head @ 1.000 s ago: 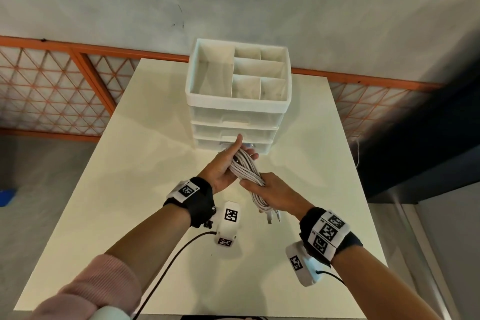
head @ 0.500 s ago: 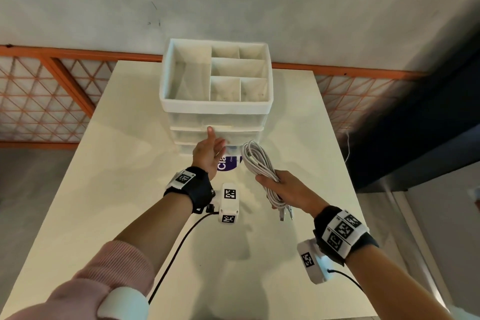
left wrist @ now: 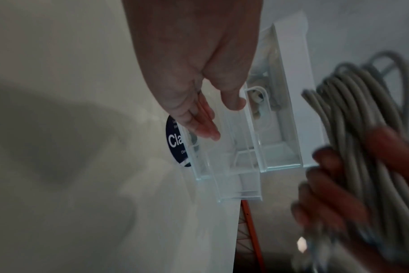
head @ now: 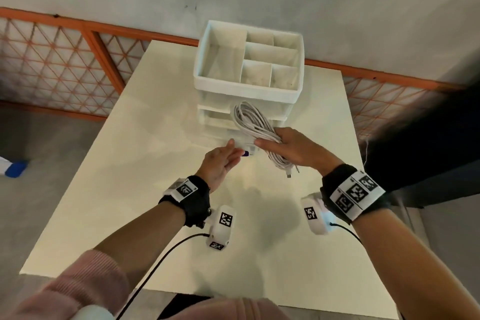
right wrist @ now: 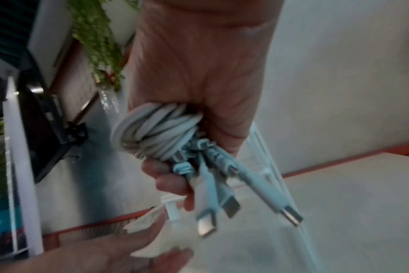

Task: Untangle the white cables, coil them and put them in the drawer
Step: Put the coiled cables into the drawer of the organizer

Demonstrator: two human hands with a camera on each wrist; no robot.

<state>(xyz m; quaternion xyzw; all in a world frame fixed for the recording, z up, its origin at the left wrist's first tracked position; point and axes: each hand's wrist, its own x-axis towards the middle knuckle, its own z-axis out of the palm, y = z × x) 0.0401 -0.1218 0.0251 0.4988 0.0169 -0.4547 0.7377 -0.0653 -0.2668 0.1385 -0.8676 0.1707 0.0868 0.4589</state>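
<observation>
So the right hand (head: 291, 149) has its fingers wrapped round the white cables (head: 255, 126), which are coiled into one long bundle. The loop end sticks up toward 11 o'clock in front of the drawer unit (head: 249, 86), and the plug ends (head: 288, 173) dangle below the hand toward 5 o'clock. In the right wrist view you can see several connectors (right wrist: 224, 201) poking out under the curled fingers (right wrist: 168, 177).

The left hand (head: 220, 162) is holding nothing, fingers pretty much straight and together, reaching toward 1 o'clock at the bottom of the unit. From the left wrist view, its fingertips (left wrist: 206, 129) sit right at the clear drawers (left wrist: 234, 162), which are pulled out in steps; can't really tell if they're touching the plastic. There's a dark round sticker (left wrist: 175, 142) with white lettering showing just under the lowest drawer.

The unit sits at the 12 o'clock end of the white table (head: 130, 163), with an open divided tray (head: 259, 60) on top. The cable bundle is just right of the left hand, up off the table.
</observation>
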